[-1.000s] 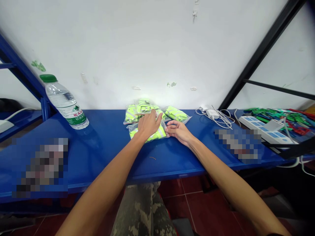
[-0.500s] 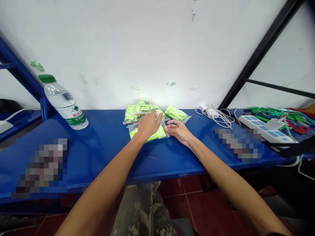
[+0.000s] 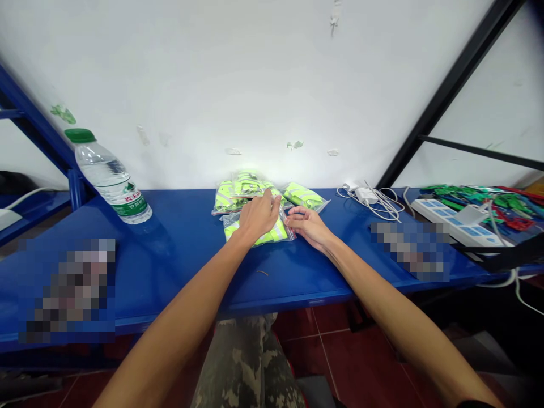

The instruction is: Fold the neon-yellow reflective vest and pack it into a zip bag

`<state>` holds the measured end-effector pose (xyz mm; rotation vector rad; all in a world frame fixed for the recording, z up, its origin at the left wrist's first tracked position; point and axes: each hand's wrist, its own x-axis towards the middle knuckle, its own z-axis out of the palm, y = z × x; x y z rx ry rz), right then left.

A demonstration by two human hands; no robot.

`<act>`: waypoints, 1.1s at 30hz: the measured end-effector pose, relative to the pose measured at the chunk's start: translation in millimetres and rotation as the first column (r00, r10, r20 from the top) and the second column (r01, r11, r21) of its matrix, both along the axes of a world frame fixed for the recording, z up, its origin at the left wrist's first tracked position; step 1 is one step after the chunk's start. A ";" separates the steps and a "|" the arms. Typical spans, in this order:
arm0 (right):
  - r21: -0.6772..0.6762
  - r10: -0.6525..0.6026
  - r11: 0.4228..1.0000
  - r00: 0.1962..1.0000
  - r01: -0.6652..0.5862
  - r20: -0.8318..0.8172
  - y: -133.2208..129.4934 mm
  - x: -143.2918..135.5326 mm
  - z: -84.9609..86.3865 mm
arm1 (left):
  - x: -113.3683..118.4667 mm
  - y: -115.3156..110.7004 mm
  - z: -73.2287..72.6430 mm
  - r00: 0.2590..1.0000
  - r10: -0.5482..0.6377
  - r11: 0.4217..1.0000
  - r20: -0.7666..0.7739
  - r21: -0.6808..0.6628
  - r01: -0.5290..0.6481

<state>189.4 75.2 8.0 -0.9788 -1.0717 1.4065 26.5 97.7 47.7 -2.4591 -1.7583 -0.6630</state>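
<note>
Several clear plastic bags with folded neon-yellow cloth and silvery stripes lie at the back of the blue table. My left hand rests palm down on the front bag, its fingers pointing to the wall and partly hidden. At that bag's right end my right hand pinches the edge between thumb and fingers. Behind my left hand is a pile of bags, and another bag lies behind my right hand.
A water bottle stands at the left. White cables with a charger, a power strip and green and red pieces lie at the right. Two pixelated patches cover things on the table.
The view has shifted very slightly. My left hand has moved a little over the front bag; my right hand keeps its pinch at the bag's edge.
</note>
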 end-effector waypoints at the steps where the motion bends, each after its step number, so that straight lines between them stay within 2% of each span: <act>1: 0.003 -0.008 1.000 1.000 0.008 -0.004 0.1 0.1 0.1 | 0.2 0.2 -0.3 1.000 -0.004 1.000 0.000 -0.001 0.004; 20: 0.017 -0.050 0.999 0.997 0.051 -0.058 2.4 1.2 -2.4 | 3.2 -3.3 0.5 0.998 -0.052 0.999 -0.034 -0.011 0.051; 33: 0.042 -0.005 0.999 0.999 0.007 -0.044 2.9 0.8 -2.2 | 3.9 -5.2 0.5 0.997 -0.079 0.997 -0.023 -0.014 0.078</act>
